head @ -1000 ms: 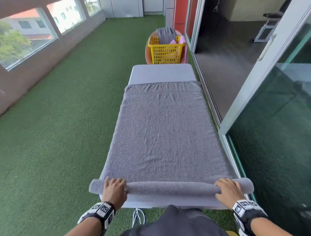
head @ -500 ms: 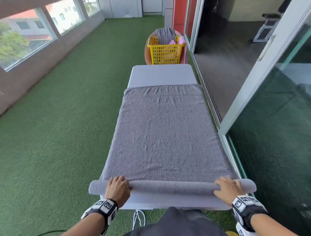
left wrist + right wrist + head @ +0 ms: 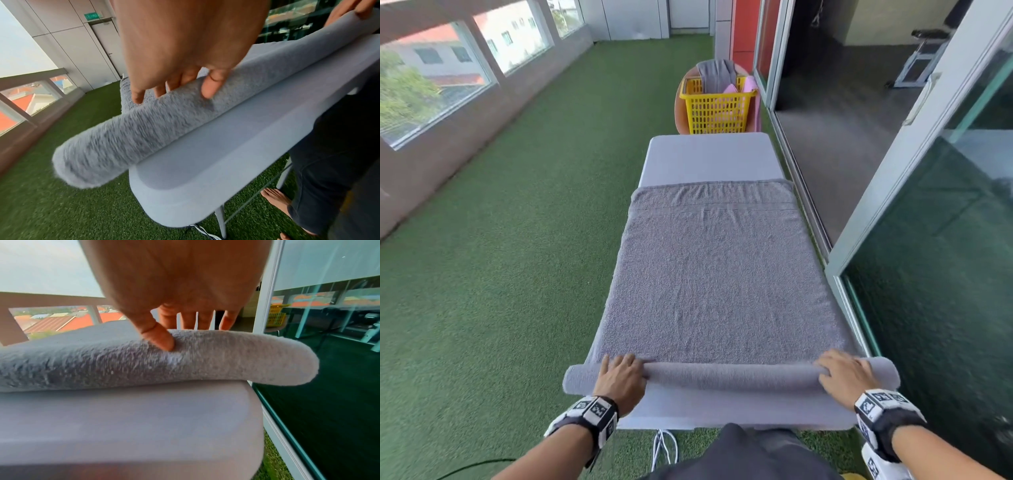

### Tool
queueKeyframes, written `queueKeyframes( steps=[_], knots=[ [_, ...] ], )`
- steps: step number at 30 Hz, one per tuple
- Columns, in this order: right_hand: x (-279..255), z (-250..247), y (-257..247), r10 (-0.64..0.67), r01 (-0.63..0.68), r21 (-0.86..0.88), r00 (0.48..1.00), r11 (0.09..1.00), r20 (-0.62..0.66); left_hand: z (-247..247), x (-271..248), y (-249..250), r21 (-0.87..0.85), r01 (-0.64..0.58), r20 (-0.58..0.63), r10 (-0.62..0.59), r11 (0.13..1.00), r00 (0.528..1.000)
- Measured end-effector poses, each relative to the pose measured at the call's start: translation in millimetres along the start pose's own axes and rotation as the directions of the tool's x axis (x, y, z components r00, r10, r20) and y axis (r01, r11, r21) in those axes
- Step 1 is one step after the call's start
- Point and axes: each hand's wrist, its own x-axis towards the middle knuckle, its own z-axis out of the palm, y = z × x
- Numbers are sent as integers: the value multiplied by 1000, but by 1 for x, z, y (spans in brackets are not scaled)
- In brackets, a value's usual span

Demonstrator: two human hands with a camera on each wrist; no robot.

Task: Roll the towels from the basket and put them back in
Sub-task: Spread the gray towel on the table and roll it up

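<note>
1. Two hands rest on the rolled near end of a grey towel (image 3: 717, 274), which lies flat along a light grey table (image 3: 709, 156).
2. The left hand (image 3: 621, 380) lies over the roll near its left end. Its fingers (image 3: 208, 91) are slightly spread and bent over the top of the roll, with the thumb on the near side.
3. The right hand (image 3: 846, 375) lies over the roll near its right end. Its fingers go over the far side and its thumb (image 3: 162, 339) presses into the cloth.
4. Both ends of the roll stick out past the table edges.
5. Beyond the far end of the table stands a yellow basket (image 3: 717, 109), with a grey towel and pink cloth hanging from it.
6. Green artificial grass (image 3: 500, 257) covers the floor.
</note>
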Motion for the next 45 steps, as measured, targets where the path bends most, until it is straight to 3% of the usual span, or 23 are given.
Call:
queueKeyframes(
  steps=[3, 8, 12, 16, 17, 21, 26, 30, 32, 35, 38, 40, 43, 45],
  knots=[
    [2, 3, 1, -19, 21, 15, 995, 1000, -96, 3, 2, 1, -24, 31, -1, -31, 999, 1000],
    [-28, 34, 2, -85, 86, -21, 996, 996, 30, 29, -25, -1, -12, -10, 98, 12, 1000, 995],
    [-24, 24, 2, -58, 60, -39, 997, 997, 42, 20, -28, 1, -39, -39, -42, 38, 998, 998],
    [-9, 13, 0, -23, 21, -19, 991, 1000, -130, 6, -11, 3, -71, 7, -126, -15, 997, 992],
    [-9, 13, 0, -17, 17, -1, 990, 1000, -143, 6, -10, 4, -72, 27, -74, -32, 997, 997],
    [-27, 28, 1, -35, 37, -96, 999, 995, 18, 21, -19, -2, -34, -56, 53, 57, 998, 997],
    [-24, 16, 0, 24, -21, -41, 998, 999, 60, 15, -27, 7, -42, -64, -25, 63, 997, 998],
    [-6, 0, 1, 0, 1, 52, 1000, 999, -26, 9, -9, 5, -33, -27, -123, 23, 999, 992],
    [-5, 4, 2, -17, 24, 84, 996, 996, -84, 10, -8, 5, -65, -29, -63, 25, 997, 998],
    [-22, 26, 0, -10, 10, 25, 1000, 1000, 3, 16, -22, 4, -90, -73, -4, 72, 993, 997],
    [-38, 41, -1, 22, -21, -11, 1000, 1000, 21, 31, -40, 4, -94, -75, -25, 73, 993, 997],
    [-36, 35, -2, 26, -26, 6, 1000, 1000, 17, 29, -40, 2, -123, -82, -89, 72, 989, 993],
    [-17, 17, -3, 36, -36, -3, 999, 999, 27, 17, -21, -1, -120, -38, -84, 28, 992, 996],
    [-6, 12, -2, 20, -19, 36, 999, 999, -49, 12, -10, -1, -124, 20, -90, -31, 992, 995]
  ],
)
